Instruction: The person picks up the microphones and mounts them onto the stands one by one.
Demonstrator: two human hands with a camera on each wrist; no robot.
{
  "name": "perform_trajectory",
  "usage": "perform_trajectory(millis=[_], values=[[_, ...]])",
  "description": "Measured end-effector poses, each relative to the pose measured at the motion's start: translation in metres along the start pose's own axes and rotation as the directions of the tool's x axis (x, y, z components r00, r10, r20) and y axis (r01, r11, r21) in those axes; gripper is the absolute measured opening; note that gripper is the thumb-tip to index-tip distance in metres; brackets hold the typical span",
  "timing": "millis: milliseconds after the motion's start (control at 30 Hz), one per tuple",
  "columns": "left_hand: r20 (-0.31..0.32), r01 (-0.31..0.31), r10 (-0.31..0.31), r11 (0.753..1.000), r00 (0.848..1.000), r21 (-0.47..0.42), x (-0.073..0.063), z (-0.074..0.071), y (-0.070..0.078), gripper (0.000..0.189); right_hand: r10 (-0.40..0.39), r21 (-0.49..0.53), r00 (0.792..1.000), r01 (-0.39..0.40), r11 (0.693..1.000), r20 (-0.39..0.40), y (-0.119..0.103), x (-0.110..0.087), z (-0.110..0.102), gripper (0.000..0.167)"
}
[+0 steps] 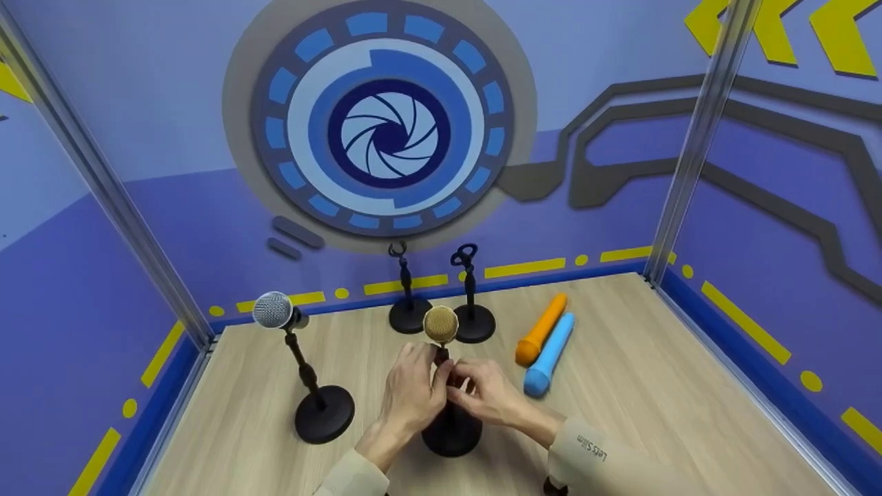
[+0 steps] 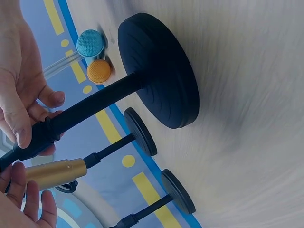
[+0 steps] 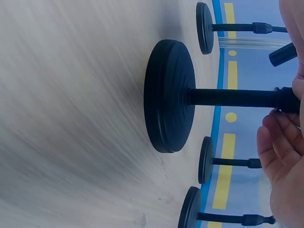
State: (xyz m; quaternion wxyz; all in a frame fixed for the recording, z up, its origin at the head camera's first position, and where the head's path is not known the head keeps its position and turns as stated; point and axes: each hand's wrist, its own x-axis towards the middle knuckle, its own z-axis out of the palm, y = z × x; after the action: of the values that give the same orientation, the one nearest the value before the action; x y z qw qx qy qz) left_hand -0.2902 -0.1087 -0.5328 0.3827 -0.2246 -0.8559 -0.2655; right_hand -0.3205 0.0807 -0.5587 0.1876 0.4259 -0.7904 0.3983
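Observation:
In the head view, a gold microphone (image 1: 441, 324) sits at the top of a black desk stand (image 1: 451, 437) in front of the person. The left hand (image 1: 413, 382) holds the stand's upper part just below the microphone head, thumb along the pole. Lower down, the right hand (image 1: 486, 393) grips the pole's collar between thumb and fingers, also seen in the left wrist view. There the gold handle (image 2: 57, 173) slants beside the left fingers (image 2: 33, 199), which hide its upper end. The stand's round base (image 3: 168, 95) is upright in the right wrist view.
A silver-headed microphone (image 1: 273, 310) on a black stand is at left. Two stands with bare clips (image 1: 408, 315) (image 1: 474, 324) stand near the back wall. An orange microphone (image 1: 541, 331) and a blue microphone (image 1: 549, 355) lie side by side at right. Panels border the table (image 1: 654, 386).

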Motion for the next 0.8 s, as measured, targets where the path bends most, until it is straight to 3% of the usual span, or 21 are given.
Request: perform_trajectory(millis=[267, 800], values=[[-0.046, -0.020, 0.018, 0.999, 0.999, -0.033, -0.009, 0.004, -0.005, 0.017, -0.016, 0.000, 1.000, 0.016, 1.000, 0.005, 0.001, -0.002, 0.000, 0.009], [-0.006, 0.019, -0.020, 0.999, 1.000, -0.049, -0.013, 0.006, -0.006, 0.014, -0.042, -0.009, 0.999, 0.042, 0.999, -0.009, 0.001, 0.002, 0.000, 0.009]])
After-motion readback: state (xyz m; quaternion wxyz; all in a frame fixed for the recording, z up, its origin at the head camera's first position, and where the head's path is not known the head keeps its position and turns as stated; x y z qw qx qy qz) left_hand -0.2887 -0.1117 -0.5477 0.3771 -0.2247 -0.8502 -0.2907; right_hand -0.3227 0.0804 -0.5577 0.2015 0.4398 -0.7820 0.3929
